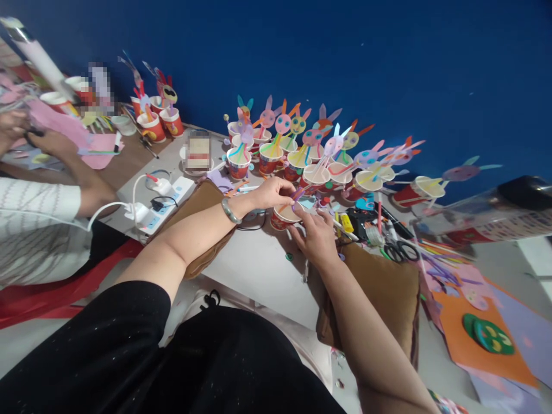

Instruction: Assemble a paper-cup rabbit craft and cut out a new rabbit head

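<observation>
Left hand (272, 194): appears to pinch a purple strip (297, 194) over the rim of a red paper cup (279, 222), thumb and index drawn together on it. Wears a greyish bangle (232, 211) at the wrist.

Right hand (318, 234): reaches in from the right side of the cup, index near the strip and rim, thumb lower, both apart. Cannot tell whether clamped on the cup or merely touching.

Cup position: directly under the left fingertips, just beside the right thumb, upright on the white table (259, 253).

Beyond both hands: note a crowd of paper cups (271, 161) with rabbit-faced cutouts (283, 123), set before a blue wall (345, 52).

Right of the right fingers: find black-handled scissors (402, 251), a brown cushion (379, 293) and, farther off, an orange sheet (478, 339) under a green cutout (494, 335).

Left of the left fingers: find a second brown cushion (211, 250) and a white power strip (176, 194) with plugs inserted. Well apart, farther left: see a co-worker's hand (54, 140) near pink paper (58, 119).
</observation>
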Action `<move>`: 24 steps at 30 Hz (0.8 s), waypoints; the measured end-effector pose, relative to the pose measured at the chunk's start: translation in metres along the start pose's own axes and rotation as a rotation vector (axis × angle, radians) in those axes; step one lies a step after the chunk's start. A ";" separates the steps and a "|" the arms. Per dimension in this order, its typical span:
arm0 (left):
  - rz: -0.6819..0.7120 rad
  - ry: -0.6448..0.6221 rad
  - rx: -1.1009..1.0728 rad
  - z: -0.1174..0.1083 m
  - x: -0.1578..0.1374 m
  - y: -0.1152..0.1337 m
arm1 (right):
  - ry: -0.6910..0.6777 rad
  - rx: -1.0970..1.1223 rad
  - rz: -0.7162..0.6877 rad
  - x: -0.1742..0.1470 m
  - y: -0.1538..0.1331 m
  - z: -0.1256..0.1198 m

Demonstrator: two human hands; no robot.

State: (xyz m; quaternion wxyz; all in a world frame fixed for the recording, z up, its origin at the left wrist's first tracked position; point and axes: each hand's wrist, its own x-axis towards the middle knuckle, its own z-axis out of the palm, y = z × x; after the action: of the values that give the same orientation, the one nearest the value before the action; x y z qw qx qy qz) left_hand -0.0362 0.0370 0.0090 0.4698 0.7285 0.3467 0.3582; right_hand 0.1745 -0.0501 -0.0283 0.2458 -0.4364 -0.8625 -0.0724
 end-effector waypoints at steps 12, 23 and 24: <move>0.025 0.006 0.044 0.001 0.001 -0.002 | 0.009 0.044 0.006 -0.001 -0.001 -0.002; 0.048 -0.048 -0.001 -0.009 0.000 -0.001 | 0.063 0.094 0.036 -0.003 0.000 -0.008; 0.058 -0.056 -0.013 -0.010 0.000 -0.001 | 0.068 0.089 0.030 -0.002 0.000 -0.009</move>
State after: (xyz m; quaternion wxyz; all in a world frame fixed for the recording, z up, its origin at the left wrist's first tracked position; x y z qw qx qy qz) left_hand -0.0445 0.0418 0.0109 0.4733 0.7450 0.3099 0.3533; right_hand 0.1789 -0.0548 -0.0218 0.2952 -0.4350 -0.8495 -0.0450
